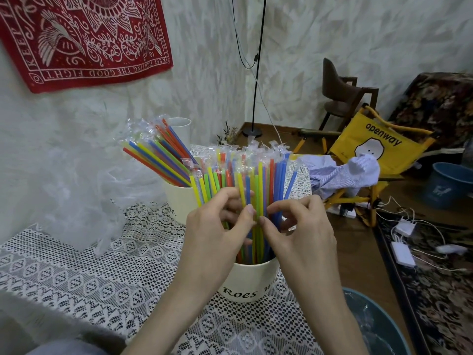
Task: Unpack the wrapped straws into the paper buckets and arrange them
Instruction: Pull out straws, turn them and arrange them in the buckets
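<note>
Fingers (249,210) of left hand (215,237) and right hand (299,234) are pinching wrapped straws (256,180) | straws are standing in near paper bucket (252,280) | far paper bucket (178,201) is holding more, leaning left.

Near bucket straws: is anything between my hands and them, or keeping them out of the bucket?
Nothing visible does. The left hand and right hand already pinch the wrapped straws, whose lower ends stand inside the near paper bucket.
</note>
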